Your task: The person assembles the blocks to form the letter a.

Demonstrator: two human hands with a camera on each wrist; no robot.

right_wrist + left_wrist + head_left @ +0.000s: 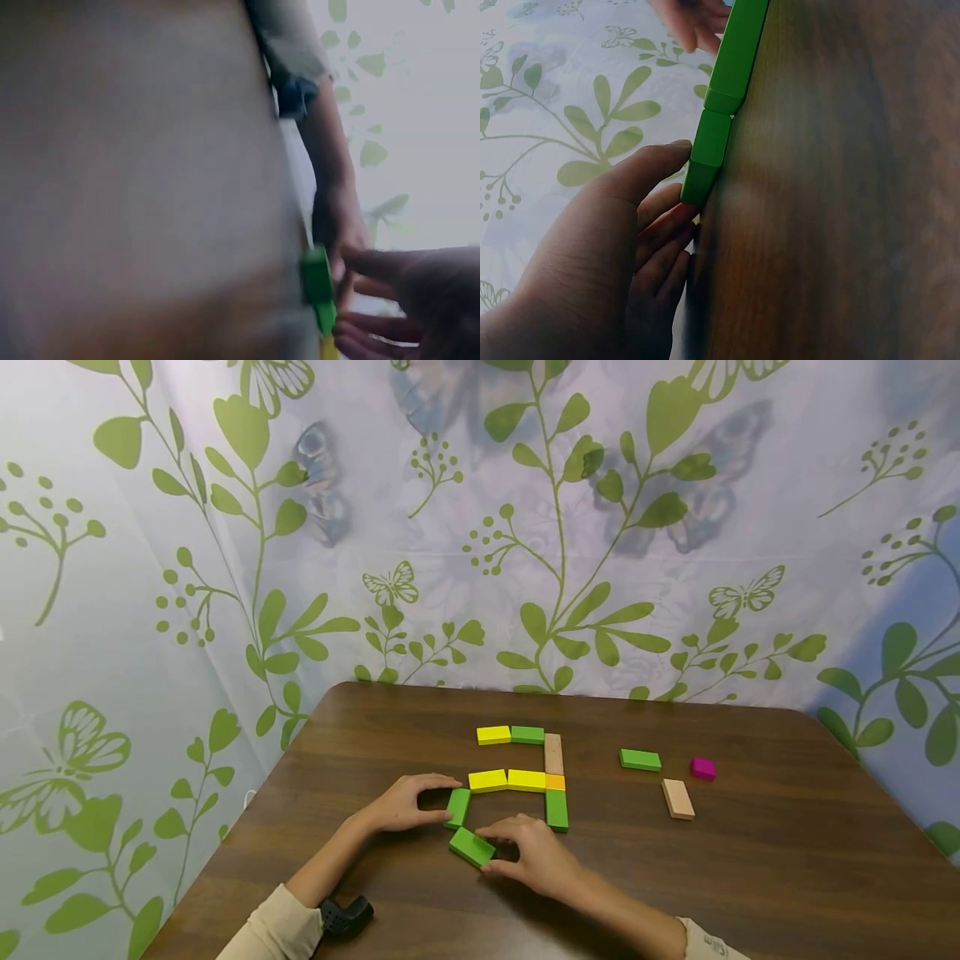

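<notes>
In the head view my left hand (401,803) pinches a green block (458,808) at the left of a block outline. The left wrist view shows the left thumb (676,145) against one green block (712,139), with the other fingers behind it. My right hand (536,858) grips a second green block (472,847) between thumb and index finger, its corner close to the first block's lower end. The right wrist view is blurred; there the right fingers are beside a green block (316,276).
Yellow blocks (488,781), an orange block (555,782), a pale wooden block (553,754) and green blocks (557,811) form joined lines on the brown table (787,860). To the right lie a loose green block (640,760), a magenta cube (702,768) and a wooden block (678,799).
</notes>
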